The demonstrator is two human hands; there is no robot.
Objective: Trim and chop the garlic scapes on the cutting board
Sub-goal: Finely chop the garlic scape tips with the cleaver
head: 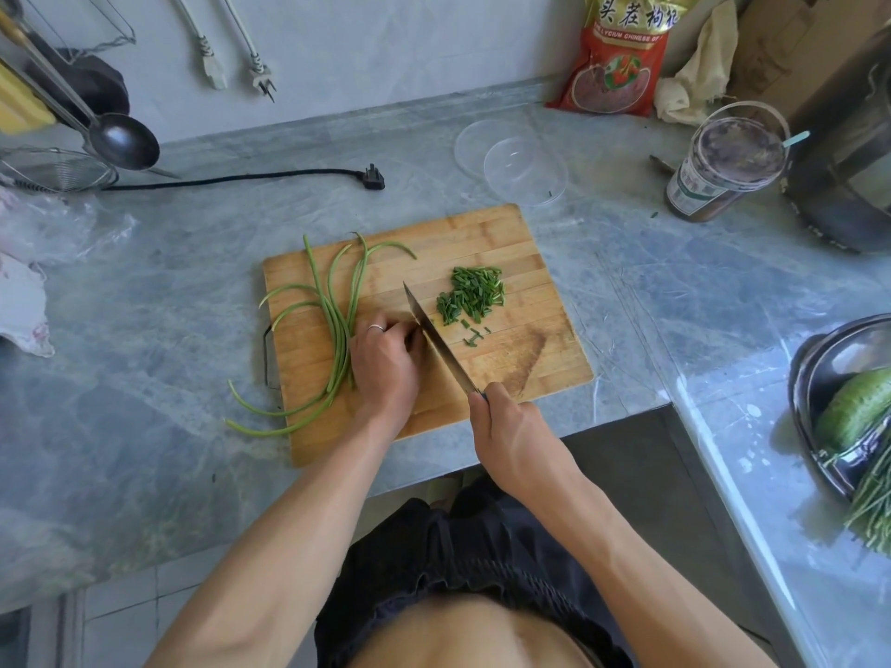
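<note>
Hands are working close together: the left hand [385, 359] is curling its fingers over scape ends by the blade, the right hand [506, 426] is gripping the knife [436, 337] handle. Uncut garlic scapes [337, 325] are lying left on the cutting board [506, 243], chopped pieces [475, 294] right. Springy, light stalks probably need bunching and pinning near the cut.

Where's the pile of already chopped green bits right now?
In the head view, the chopped scape pieces lie on the right half of the cutting board, just right of the knife blade and below the clear plastic container.
</note>
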